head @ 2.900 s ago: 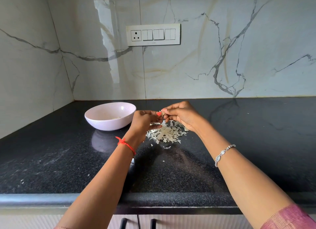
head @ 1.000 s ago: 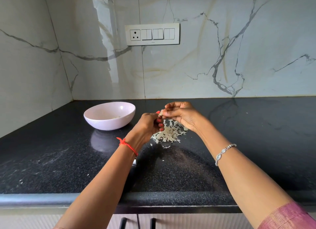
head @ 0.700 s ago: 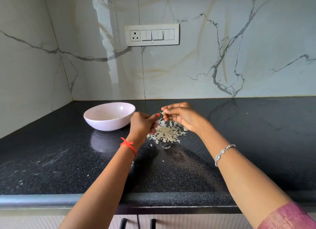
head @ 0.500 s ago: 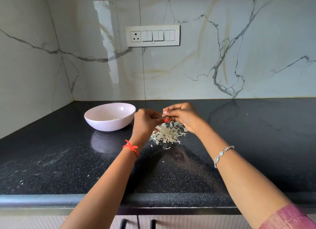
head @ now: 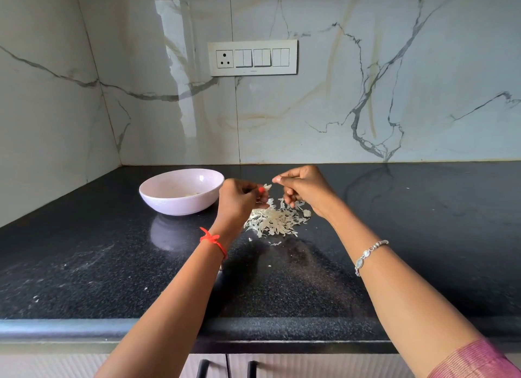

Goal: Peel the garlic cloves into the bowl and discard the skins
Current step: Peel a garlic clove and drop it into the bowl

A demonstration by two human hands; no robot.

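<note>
Right hand (head: 306,191) has drawn back; left hand (head: 239,201) pinches garlic clove (head: 267,186).

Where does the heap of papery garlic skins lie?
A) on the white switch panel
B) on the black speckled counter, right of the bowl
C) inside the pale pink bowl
B: the heap of papery garlic skins rests on the black speckled counter, just right of the round pale pink bowl.

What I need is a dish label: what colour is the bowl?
The bowl is pale pink; head view shows it best.

Left hand (head: 239,201), right hand (head: 306,190) — newly apart
</note>
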